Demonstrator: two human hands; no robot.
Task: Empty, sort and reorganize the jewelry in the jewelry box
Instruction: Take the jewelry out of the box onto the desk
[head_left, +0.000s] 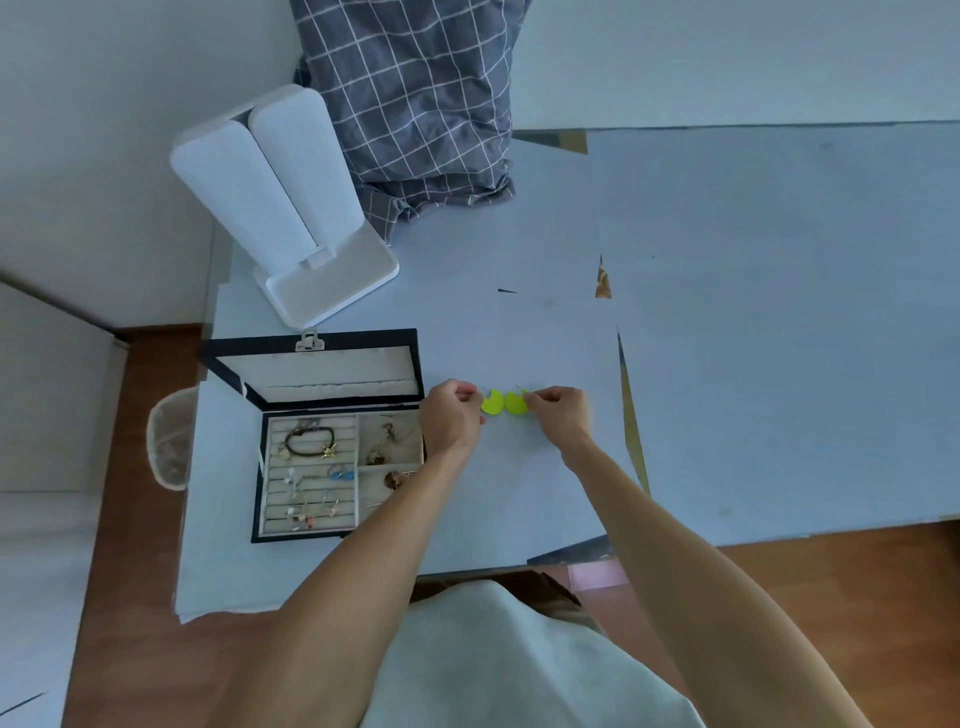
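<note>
Earrings (503, 402) lie side by side, left-right; left hand (451, 418) and right hand (561, 413) each pinch one.

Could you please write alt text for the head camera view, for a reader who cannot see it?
A person's left hand and right hand each pinch one of two yellow-green earrings side by side on a pale table. Left of them, an open jewelry box holds more jewelry.

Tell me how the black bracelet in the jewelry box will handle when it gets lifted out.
The black bracelet looks like a thin cord loop, so it will probably flop and sag rather than hold its shape. Its gold star charm may swing. It lies across the ring-roll rows of the jewelry box, close to other pieces, so it could snag them.
</note>
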